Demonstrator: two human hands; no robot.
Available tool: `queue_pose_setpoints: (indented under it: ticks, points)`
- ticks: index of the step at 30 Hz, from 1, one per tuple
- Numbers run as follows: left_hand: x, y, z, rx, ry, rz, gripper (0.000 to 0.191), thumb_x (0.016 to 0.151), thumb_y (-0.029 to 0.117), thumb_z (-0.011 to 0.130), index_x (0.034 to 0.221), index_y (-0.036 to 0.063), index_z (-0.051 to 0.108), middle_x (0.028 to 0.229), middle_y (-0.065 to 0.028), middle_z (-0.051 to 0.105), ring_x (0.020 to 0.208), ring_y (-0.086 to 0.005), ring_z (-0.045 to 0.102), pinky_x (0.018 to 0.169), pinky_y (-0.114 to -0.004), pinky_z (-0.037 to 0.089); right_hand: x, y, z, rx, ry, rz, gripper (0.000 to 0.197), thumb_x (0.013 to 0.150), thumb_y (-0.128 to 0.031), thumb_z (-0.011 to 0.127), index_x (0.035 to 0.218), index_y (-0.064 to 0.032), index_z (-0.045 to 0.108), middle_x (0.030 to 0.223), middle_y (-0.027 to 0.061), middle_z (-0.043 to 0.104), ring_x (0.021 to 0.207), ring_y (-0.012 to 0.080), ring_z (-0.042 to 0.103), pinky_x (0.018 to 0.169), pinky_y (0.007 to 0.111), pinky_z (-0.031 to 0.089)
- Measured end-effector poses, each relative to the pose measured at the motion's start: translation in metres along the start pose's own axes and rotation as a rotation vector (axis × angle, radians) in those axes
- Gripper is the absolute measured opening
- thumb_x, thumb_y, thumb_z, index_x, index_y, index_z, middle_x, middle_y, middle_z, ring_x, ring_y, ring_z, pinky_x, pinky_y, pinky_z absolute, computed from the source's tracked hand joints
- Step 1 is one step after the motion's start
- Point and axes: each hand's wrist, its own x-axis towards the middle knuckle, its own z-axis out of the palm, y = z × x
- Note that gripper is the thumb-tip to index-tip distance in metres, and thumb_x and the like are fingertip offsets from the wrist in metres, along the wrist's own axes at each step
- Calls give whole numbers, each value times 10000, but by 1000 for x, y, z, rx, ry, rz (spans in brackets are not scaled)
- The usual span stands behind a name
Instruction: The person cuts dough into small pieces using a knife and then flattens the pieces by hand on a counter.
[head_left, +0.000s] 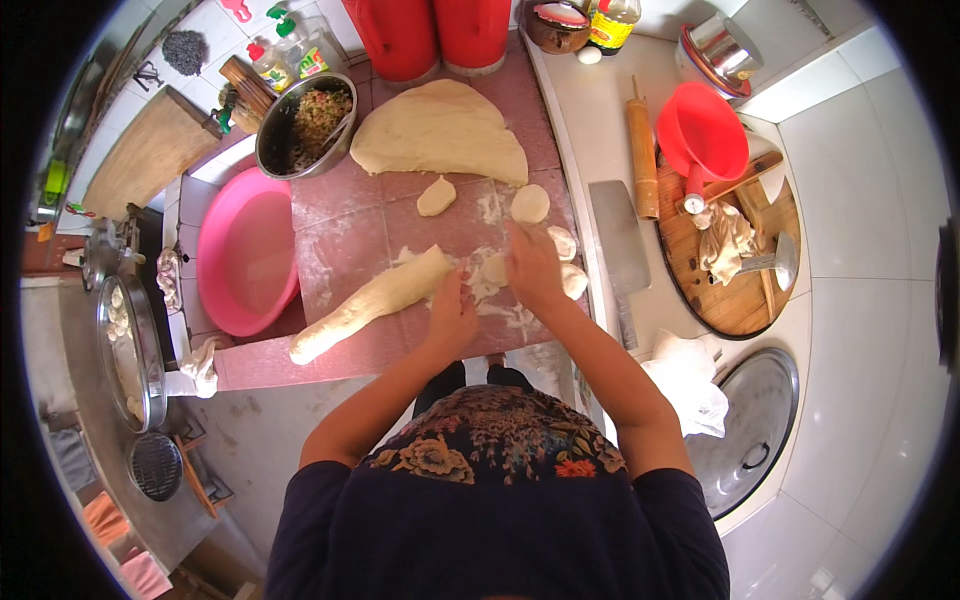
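Observation:
A long dough roll (375, 296) lies slantwise on the floured, red-tiled worktop (341, 232). My left hand (454, 311) is at the roll's right end, fingers pointing away from me; whether it grips anything is hidden. Beside it, my right hand (534, 266) reaches over a small flat dough piece (495, 268) and seems to touch its right edge. Just beyond that hand lies a round dough disc (530, 203). Two more dough rounds (574, 280) sit to its right. Farther back are an oval dough piece (436, 196) and a large dough slab (439, 127).
A metal bowl of chopped filling (322, 120) stands at the back left, above a pink basin (244, 255). Two red containers (471, 34) rise behind the slab. On the right counter are a cleaver (619, 236), a rolling pin (642, 157) and a round wooden board (682, 277).

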Motion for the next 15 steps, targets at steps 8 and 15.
queue_pose_setpoints:
  ticks: [8,15]
  points:
    - [-16,14,-30,-251,154,-31,562,820,-88,491,1361,11,373,1111,-76,496,911,-120,502,717,-222,417,10,-18,54,-252,-140,-121,668,812,-290,568,1399,-61,347,1484,191,257,1369,368,234,1086,608,123]
    - [-14,6,-42,-335,167,-22,507,850,-30,505,1344,2,398,1107,-75,532,901,-125,519,731,-239,432,17,-26,56,-285,-184,-114,602,847,-277,541,1377,-41,383,1476,183,282,1361,380,244,1092,571,163]
